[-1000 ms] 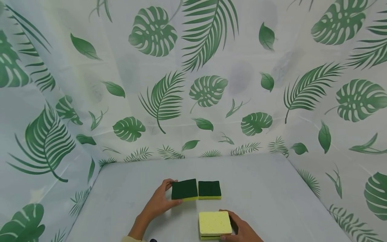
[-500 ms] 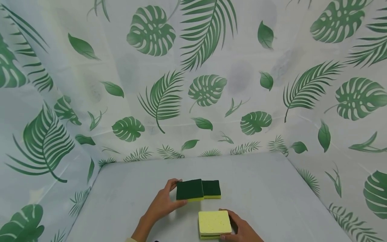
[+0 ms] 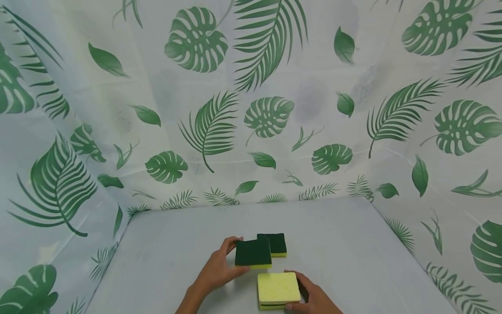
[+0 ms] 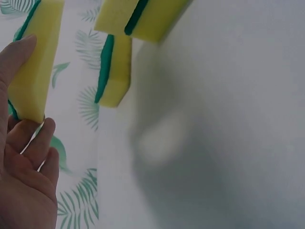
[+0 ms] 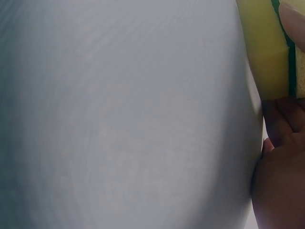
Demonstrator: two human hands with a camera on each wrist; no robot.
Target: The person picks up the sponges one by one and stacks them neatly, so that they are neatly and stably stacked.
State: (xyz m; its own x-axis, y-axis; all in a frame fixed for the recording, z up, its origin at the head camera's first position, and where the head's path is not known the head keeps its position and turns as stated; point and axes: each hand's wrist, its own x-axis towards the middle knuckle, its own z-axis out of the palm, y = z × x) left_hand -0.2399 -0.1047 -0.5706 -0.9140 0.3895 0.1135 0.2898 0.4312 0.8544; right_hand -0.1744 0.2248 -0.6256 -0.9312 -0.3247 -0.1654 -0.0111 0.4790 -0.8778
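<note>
In the head view my left hand [image 3: 218, 269] holds a scouring sponge [image 3: 252, 253] by its left side, thumb in front and fingers behind. Its dark green face is up, and it is lifted off the table. Lower down, my right hand [image 3: 313, 297] grips the right side of a sponge stack [image 3: 278, 288], with pale yellow on top, a thin green layer between, and yellow below. Another sponge [image 3: 277, 244] lies green side up farther back, partly covered by the lifted one. The left wrist view shows the held sponge [image 4: 38, 71] pinched between thumb and fingers.
A pale grey-white table surface [image 3: 333, 244] extends around the hands. White cloth walls [image 3: 270, 174] printed with green leaves rise at the back and on both sides.
My left hand has carried its sponge right and toward the front, closer to the stack; it now overlaps the rear sponge's front left corner. The right hand and stack stay nearly still.
</note>
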